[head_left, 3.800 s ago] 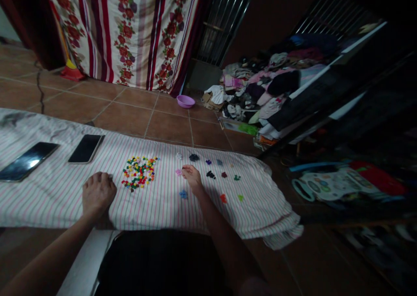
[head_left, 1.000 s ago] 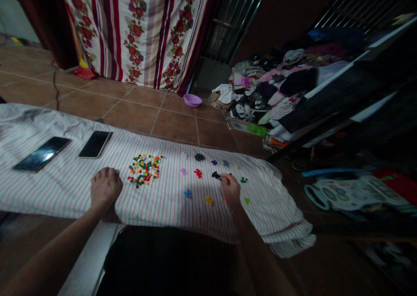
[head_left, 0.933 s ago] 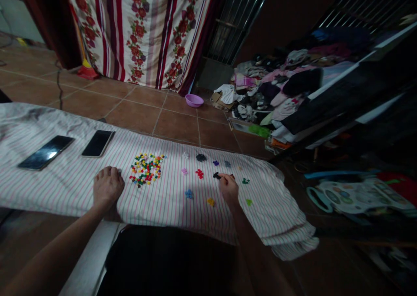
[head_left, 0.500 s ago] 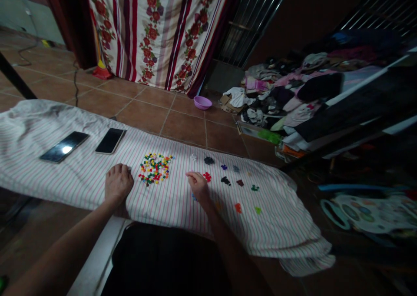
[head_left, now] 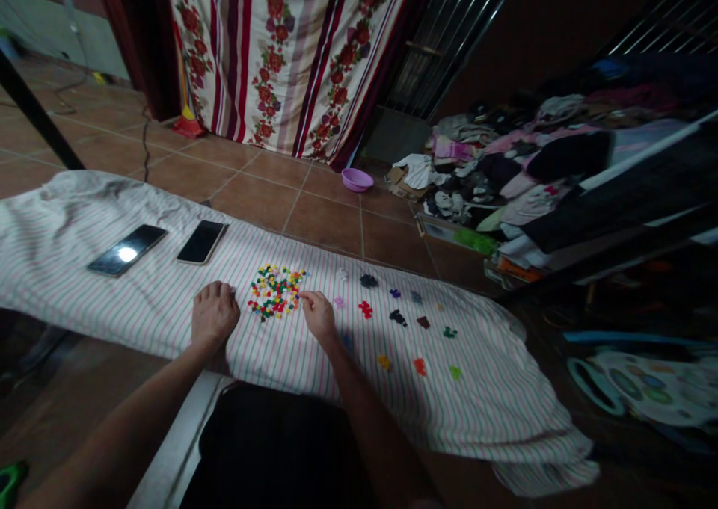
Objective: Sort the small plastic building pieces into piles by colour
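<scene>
A mixed pile of small coloured pieces (head_left: 276, 292) lies on the striped cloth (head_left: 224, 337). My left hand (head_left: 215, 313) rests on the cloth left of the pile, its fingers curled; whatever might be under them is hidden. At the pile's right edge, my right hand (head_left: 317, 313) has thumb and forefinger pinched together, and anything between them is too small to make out. Sorted by colour, little groups sit farther right, among them red (head_left: 365, 309), black (head_left: 398, 317), yellow (head_left: 384, 362), orange (head_left: 419, 366) and pink pieces (head_left: 339, 302).
Two phones, one with a bright reflection (head_left: 127, 252) and one dark (head_left: 202, 241), lie at the left. A purple basin (head_left: 357, 180) stands on the tiled floor beyond the cloth. Heaped clothes (head_left: 476, 158) are at the back right.
My right hand has moved left from beside the red group to the mixed pile, uncovering the pink and yellow groups. My left hand stays beside the pile. The view has shifted slightly.
</scene>
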The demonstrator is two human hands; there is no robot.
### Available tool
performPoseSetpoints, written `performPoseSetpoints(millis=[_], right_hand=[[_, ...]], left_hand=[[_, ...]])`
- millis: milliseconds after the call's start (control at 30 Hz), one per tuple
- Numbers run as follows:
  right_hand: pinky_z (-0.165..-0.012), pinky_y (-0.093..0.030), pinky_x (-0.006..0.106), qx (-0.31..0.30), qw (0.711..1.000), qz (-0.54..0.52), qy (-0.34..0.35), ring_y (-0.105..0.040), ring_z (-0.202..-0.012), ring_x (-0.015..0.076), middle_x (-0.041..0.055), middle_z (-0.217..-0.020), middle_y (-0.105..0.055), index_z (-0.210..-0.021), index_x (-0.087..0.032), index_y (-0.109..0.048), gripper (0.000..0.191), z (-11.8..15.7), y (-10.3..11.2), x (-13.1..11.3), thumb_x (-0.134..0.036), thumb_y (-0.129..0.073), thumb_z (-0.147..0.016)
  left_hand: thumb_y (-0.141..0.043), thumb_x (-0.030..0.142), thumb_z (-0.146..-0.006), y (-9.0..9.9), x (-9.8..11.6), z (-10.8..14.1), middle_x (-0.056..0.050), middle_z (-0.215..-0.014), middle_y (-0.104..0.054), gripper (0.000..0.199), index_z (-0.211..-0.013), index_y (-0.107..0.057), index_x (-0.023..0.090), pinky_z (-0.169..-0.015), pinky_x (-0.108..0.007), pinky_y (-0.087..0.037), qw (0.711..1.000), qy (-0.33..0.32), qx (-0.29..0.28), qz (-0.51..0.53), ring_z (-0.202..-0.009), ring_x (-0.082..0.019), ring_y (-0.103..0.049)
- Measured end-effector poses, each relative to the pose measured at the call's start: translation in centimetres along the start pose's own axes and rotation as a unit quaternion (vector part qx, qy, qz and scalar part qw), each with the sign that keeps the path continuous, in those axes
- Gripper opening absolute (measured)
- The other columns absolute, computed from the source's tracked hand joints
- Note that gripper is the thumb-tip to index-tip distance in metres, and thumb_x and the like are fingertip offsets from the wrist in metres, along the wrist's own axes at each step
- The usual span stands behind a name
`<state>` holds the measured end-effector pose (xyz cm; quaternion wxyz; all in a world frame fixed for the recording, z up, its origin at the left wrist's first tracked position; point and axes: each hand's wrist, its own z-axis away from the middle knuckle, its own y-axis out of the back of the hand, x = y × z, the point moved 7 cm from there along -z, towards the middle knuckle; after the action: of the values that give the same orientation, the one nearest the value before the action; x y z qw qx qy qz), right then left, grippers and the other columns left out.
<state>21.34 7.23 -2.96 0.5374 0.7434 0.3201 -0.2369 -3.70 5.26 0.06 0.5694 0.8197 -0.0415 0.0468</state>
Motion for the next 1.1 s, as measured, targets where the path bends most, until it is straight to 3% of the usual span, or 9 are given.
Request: performPoseSetpoints(millis=[367,733,1100], right_hand=[[-0.085,-0.05,0.029,-0.003,1.0,0.004,-0.001,-0.063,-0.09,0.0173,0.0037,-0.094,-0.067,-0.093,-0.024,-0.072,0.029,-0.8,-1.3,0.0,-0.015,-0.046,-0.086],[-0.076,-0.05,0.024,0.011,1.0,-0.013,0.023,-0.063,-0.08,0.014,0.0028,-0.093,-0.067,-0.095,-0.023,-0.071,0.027,0.1,-1.2,-0.4,-0.015,-0.047,-0.084],[-0.078,-0.05,0.025,0.018,1.0,0.004,0.023,-0.062,-0.08,0.0137,0.002,-0.092,-0.066,-0.097,-0.023,-0.07,0.027,0.2,-1.3,-0.4,-0.014,-0.048,-0.084]], left_hand=[[-0.039,0.024,-0.088,-0.1,-0.1,-0.1,-0.014,-0.103,-0.058,0.023,-0.098,-0.057,0.014,-0.083,-0.039,-0.034,1.0,0.003,-0.003,-0.012,-0.097,-0.027,-0.049],[-0.043,0.024,-0.086,-0.4,-0.3,-0.1,-0.013,-0.102,-0.058,0.02,-0.096,-0.057,0.015,-0.082,-0.039,-0.035,1.0,0.009,0.007,0.0,-0.097,-0.027,-0.05],[-0.041,0.024,-0.086,-0.6,-0.3,0.0,-0.013,-0.102,-0.058,0.021,-0.098,-0.056,0.015,-0.083,-0.039,-0.034,1.0,0.005,0.011,0.005,-0.098,-0.027,-0.05]])
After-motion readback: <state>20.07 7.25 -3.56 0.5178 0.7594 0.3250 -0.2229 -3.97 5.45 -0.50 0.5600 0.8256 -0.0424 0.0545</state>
